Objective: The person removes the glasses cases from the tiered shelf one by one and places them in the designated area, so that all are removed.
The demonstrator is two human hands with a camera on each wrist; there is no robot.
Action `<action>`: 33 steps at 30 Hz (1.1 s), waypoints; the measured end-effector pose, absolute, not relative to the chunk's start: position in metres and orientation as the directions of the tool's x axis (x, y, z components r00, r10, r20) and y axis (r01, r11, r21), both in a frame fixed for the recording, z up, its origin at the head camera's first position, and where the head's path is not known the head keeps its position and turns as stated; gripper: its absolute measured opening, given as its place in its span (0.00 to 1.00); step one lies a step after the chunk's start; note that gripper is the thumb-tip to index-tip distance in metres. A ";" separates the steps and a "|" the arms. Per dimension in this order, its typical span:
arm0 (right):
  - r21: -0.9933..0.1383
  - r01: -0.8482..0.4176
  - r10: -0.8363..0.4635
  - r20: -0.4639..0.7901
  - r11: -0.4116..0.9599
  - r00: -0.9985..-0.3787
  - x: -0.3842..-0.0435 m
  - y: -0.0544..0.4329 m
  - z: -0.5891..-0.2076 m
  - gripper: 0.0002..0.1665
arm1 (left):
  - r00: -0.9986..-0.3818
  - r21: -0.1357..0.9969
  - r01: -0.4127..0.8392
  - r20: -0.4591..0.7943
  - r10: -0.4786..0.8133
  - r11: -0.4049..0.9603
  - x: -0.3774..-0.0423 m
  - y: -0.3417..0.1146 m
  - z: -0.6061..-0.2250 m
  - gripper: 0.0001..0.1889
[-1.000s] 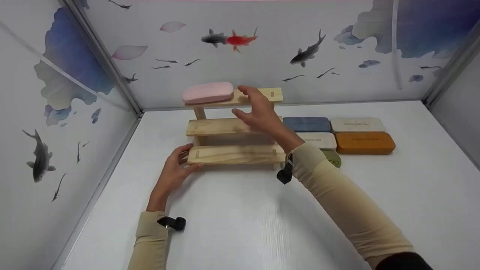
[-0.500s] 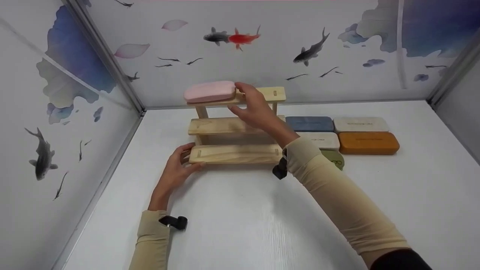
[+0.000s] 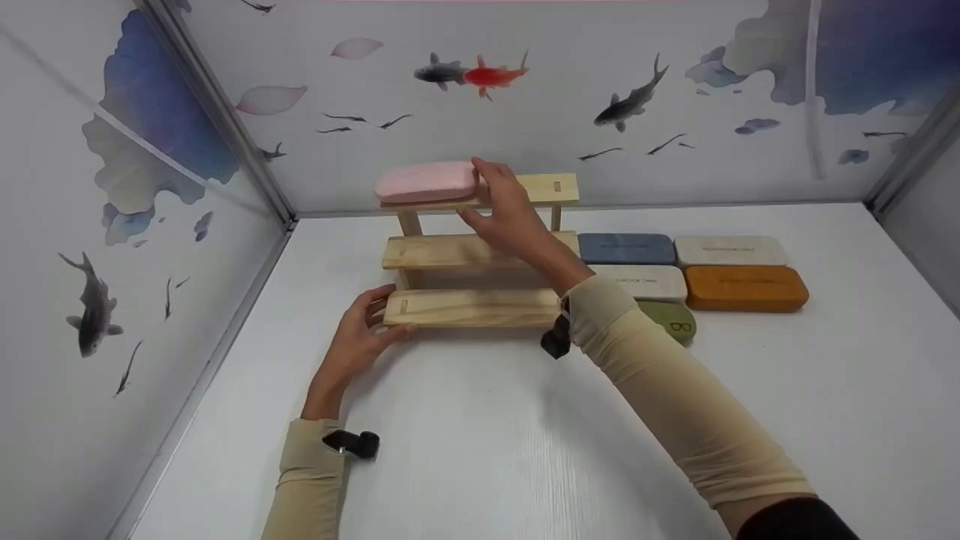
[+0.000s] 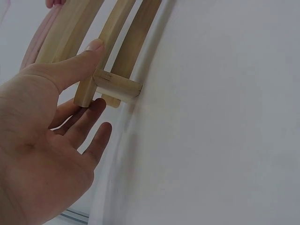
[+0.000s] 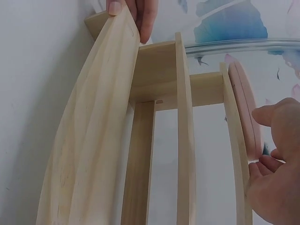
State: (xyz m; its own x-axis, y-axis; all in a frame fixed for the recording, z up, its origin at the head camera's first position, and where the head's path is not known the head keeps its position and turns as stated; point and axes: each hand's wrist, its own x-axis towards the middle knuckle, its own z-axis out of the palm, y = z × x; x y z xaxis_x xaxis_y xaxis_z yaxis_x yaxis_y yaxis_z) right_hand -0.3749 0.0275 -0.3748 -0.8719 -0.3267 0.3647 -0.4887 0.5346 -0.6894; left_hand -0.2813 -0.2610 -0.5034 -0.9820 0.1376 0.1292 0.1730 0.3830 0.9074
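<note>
A pink glasses case [image 3: 426,182] lies lengthwise on the left part of the top shelf of a three-step wooden rack [image 3: 472,309]. My right hand [image 3: 510,210] is at the case's right end, fingertips touching it; the thumb sits lower, by the shelf's front edge. In the right wrist view the fingers of that hand [image 5: 276,164] are bent near the end of the pink case [image 5: 246,110]. My left hand [image 3: 356,337] grips the left end of the lowest shelf, thumb in front, fingers behind. The left wrist view shows its thumb pressed on the wood [image 4: 112,37].
Right of the rack lie several more glasses cases on the white table [image 3: 465,435]: blue [image 3: 627,248], off-white [image 3: 731,250], white [image 3: 649,282], orange [image 3: 747,288] and green [image 3: 671,321], the last partly behind my right sleeve. A printed wall [image 3: 517,135] stands close behind the rack.
My right hand has moved left along the top shelf and now touches the pink case's end. The left hand keeps its grip on the rack. The whole view has shifted slightly.
</note>
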 end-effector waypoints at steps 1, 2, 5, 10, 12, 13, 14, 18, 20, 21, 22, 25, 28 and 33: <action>-0.683 -0.494 -0.322 0.374 0.538 -0.870 -0.375 0.027 -0.375 0.46 | -0.982 0.908 0.173 0.130 0.134 0.381 -0.282 -0.261 -0.504 0.43; -0.676 -0.497 -0.317 0.383 0.544 -0.868 -0.376 0.027 -0.374 0.45 | -0.982 0.908 0.175 0.133 0.134 0.381 -0.281 -0.261 -0.504 0.43; -0.661 -0.501 -0.314 0.391 0.558 -0.865 -0.378 0.024 -0.374 0.45 | -0.981 0.911 0.183 0.141 0.136 0.370 -0.281 -0.261 -0.504 0.42; -0.685 -0.493 -0.332 0.365 0.537 -0.870 -0.381 0.017 -0.374 0.47 | -0.981 0.913 0.178 0.135 0.140 0.368 -0.281 -0.261 -0.505 0.42; -0.692 -0.487 -0.335 0.356 0.533 -0.873 -0.382 0.015 -0.374 0.48 | -0.982 0.913 0.173 0.130 0.137 0.370 -0.281 -0.261 -0.505 0.42; -0.695 -0.482 -0.332 0.353 0.533 -0.875 -0.382 0.013 -0.374 0.48 | -0.982 0.913 0.170 0.128 0.136 0.372 -0.281 -0.261 -0.505 0.42; -0.698 -0.477 -0.325 0.352 0.533 -0.878 -0.382 0.012 -0.374 0.48 | -0.982 0.912 0.170 0.128 0.137 0.373 -0.281 -0.261 -0.504 0.42; -0.722 -0.448 -0.283 0.348 0.527 -0.894 -0.383 0.008 -0.372 0.47 | -0.982 0.912 0.172 0.130 0.137 0.372 -0.281 -0.262 -0.504 0.43; -0.722 -0.438 -0.267 0.347 0.536 -0.899 -0.383 0.007 -0.373 0.47 | -0.981 0.912 0.175 0.132 0.140 0.371 -0.281 -0.262 -0.504 0.43; -0.721 -0.436 -0.262 0.349 0.538 -0.900 -0.383 0.006 -0.373 0.47 | -0.981 0.913 0.175 0.131 0.141 0.369 -0.281 -0.262 -0.504 0.43; -0.719 -0.436 -0.259 0.351 0.541 -0.900 -0.383 0.006 -0.373 0.46 | -0.981 0.913 0.176 0.131 0.142 0.367 -0.281 -0.262 -0.504 0.43; -0.706 -0.440 -0.256 0.358 0.556 -0.898 -0.384 0.005 -0.374 0.45 | -0.982 0.914 0.170 0.126 0.141 0.368 -0.281 -0.262 -0.504 0.43; -0.705 -0.430 -0.246 0.354 0.564 -0.902 -0.385 0.005 -0.373 0.43 | -0.984 0.915 0.158 0.114 0.136 0.371 -0.280 -0.262 -0.503 0.43; -0.718 -0.394 -0.226 0.324 0.574 -0.919 -0.385 0.005 -0.371 0.45 | -0.985 0.915 0.151 0.108 0.135 0.373 -0.281 -0.263 -0.504 0.43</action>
